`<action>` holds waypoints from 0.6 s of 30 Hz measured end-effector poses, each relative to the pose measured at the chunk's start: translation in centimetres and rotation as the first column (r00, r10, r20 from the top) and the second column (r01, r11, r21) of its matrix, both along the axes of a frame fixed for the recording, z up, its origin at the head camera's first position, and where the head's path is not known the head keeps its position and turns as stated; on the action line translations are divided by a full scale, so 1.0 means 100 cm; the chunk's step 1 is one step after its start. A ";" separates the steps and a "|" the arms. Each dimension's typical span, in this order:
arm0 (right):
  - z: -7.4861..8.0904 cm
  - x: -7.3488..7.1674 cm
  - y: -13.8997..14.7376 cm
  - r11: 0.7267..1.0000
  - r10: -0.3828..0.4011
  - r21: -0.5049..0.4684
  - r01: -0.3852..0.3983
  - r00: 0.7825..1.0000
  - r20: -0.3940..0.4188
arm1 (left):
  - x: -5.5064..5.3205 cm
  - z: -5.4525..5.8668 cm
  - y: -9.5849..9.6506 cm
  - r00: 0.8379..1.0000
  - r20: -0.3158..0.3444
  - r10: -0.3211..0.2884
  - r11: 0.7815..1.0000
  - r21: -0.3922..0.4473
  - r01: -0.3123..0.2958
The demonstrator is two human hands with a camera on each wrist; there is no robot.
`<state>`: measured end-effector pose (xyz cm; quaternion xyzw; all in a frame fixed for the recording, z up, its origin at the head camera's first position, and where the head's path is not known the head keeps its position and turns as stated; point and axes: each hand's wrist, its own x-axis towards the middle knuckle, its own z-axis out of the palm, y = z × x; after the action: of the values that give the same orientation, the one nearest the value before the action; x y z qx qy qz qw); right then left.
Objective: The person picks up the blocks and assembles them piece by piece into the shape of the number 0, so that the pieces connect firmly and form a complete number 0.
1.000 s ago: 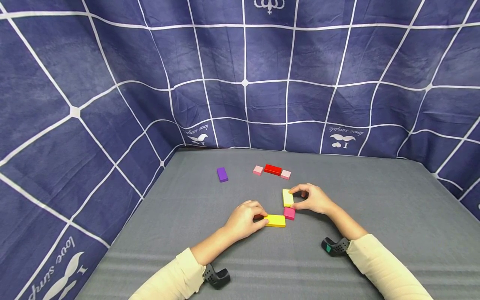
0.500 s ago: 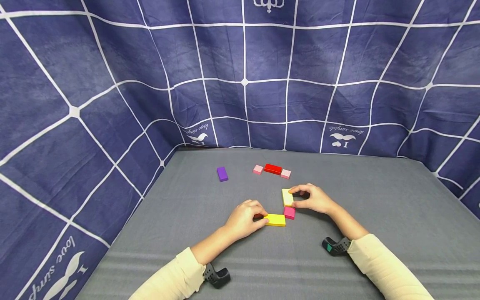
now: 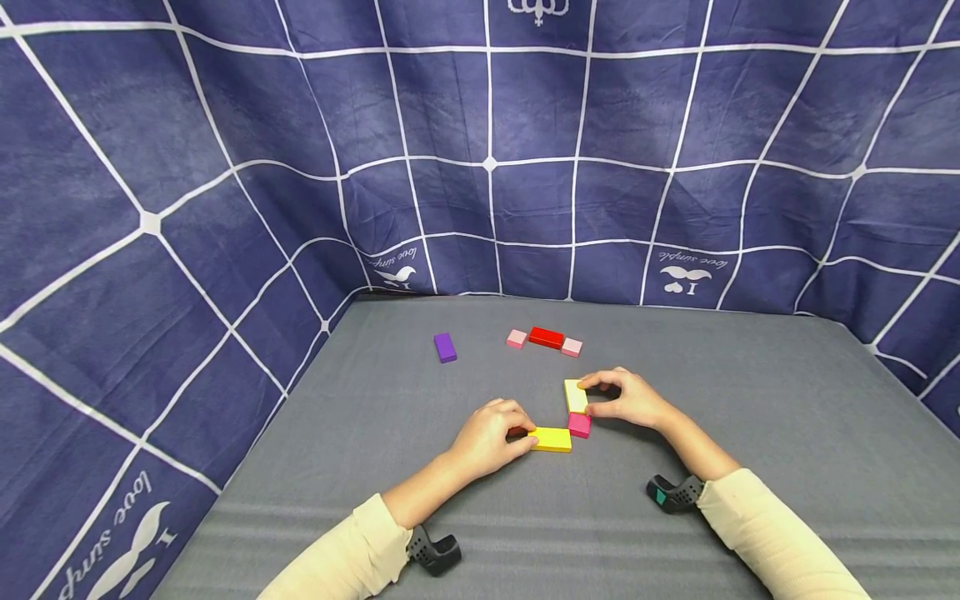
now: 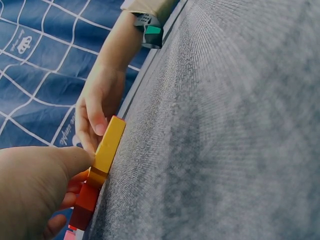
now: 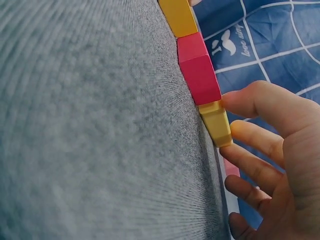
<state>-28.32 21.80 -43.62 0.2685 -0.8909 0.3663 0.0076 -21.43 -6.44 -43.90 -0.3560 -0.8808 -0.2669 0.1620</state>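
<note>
My left hand [image 3: 489, 439] pinches the left end of a flat yellow block [image 3: 552, 440] between thumb and fingers. The block lies lengthwise on the grey cloth, its right end beside a deep pink block [image 3: 579, 425]. Just beyond the pink block lies a pale yellow block [image 3: 575, 397], pointing away from me. My right hand [image 3: 628, 398] holds it from the right, thumb at the near end and a fingertip at the far end. In the right wrist view, yellow block [image 5: 179, 17], pink block [image 5: 201, 70] and pale yellow block [image 5: 216, 125] form a chain, apparently touching.
Farther back, a red block [image 3: 546, 337] lies between two small light pink blocks [image 3: 516, 338]. A purple block [image 3: 445, 347] lies to the left. Blue checked curtains [image 3: 480, 200] border the grey cloth [image 3: 360, 400] at the back and left.
Very little differs. The pale yellow block appears a touch nearer to me, against the deep pink block. Both hands keep their hold.
</note>
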 end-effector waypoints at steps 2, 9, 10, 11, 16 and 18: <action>0.000 0.001 0.000 1.000 0.002 -0.008 -0.002 1.000 -0.001 | 0.000 0.000 0.000 1.000 0.002 0.001 1.000 -0.001 -0.001; -0.001 0.015 -0.002 0.998 0.011 -0.055 -0.018 0.992 -0.129 | 0.001 -0.001 0.000 1.000 0.005 -0.002 1.000 -0.002 0.002; -0.002 0.018 -0.004 0.998 0.014 -0.055 -0.022 0.988 -0.154 | 0.001 0.000 0.000 1.000 0.003 -0.002 1.000 -0.002 0.002; -0.002 0.021 -0.005 0.998 0.015 -0.049 -0.025 0.984 -0.180 | 0.000 0.000 0.000 1.000 0.001 -0.001 1.000 -0.003 0.001; -0.004 0.036 -0.011 0.999 0.014 -0.033 -0.023 0.971 -0.237 | 0.000 0.001 0.000 1.000 -0.001 0.003 1.000 -0.007 -0.003; -0.004 0.040 -0.013 0.999 0.009 -0.032 -0.017 0.973 -0.231 | 0.001 0.001 0.000 1.000 0.003 0.003 1.000 -0.007 -0.003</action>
<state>-24.31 20.46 -44.05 0.3152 -0.8757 0.3478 0.1134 -21.38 -6.46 -43.77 -0.3547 -0.8825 -0.2641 0.1599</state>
